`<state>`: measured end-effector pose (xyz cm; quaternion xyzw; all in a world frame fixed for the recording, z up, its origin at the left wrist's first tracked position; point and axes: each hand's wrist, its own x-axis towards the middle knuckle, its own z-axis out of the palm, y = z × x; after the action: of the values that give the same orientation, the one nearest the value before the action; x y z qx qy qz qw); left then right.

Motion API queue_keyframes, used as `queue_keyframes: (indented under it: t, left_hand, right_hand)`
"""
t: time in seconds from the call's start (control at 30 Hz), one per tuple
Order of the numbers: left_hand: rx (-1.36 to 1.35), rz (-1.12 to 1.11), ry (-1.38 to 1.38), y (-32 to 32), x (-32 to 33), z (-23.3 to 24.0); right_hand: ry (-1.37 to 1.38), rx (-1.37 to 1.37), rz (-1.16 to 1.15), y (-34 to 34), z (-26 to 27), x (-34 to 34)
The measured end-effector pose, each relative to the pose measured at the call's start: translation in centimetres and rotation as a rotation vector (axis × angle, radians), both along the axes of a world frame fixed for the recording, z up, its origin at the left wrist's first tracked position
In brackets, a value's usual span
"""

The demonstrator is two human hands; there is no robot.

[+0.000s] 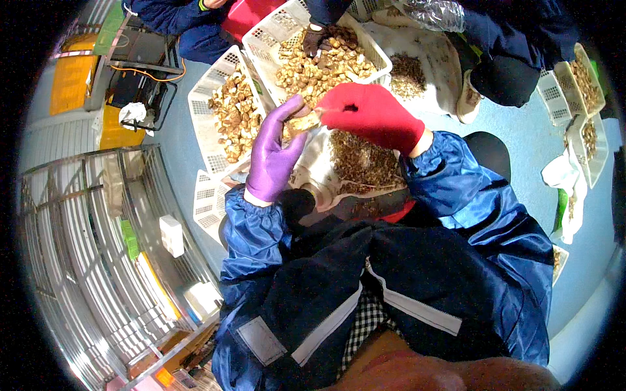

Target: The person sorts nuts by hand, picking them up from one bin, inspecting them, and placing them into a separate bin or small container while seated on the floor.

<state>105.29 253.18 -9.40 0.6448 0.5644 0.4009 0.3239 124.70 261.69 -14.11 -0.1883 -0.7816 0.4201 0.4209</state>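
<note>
My left hand (276,149), in a purple glove, holds a pale brown mushroom (304,122) between thumb and fingers. Against the mushroom's right end are the fingertips of my right hand (369,115), in a red glove; whether they grip the mushroom or something small is hidden. Beyond my hands stands a white plastic crate (379,56) with many small brown mushrooms (313,73). Left of it, a second white crate (199,105) holds more mushrooms with pale cut parts (237,115). Below my hands, dark crumbly trimmings (364,159) lie on a white sack (313,159).
Another person's dark-gloved hand (313,41) reaches into the far crate. People in dark clothing sit at the top left and top right. More crates (594,146) stand at the right, another crate (208,205) at the lower left. A metal rack (112,239) fills the left side.
</note>
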Motion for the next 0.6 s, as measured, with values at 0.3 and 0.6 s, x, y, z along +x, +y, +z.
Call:
queue_keyframes:
  t: [0.3,0.6]
  left_hand:
    - [0.042,-0.11,0.115,0.3,-1.3,1.4]
    - [-0.08,-0.06,-0.094,-0.7,-2.6,1.6]
  right_hand:
    - [0.165,-0.838,0.218,-0.2,1.4,-0.5]
    - [0.173,-0.921,0.484,-0.4,2.0,-1.4]
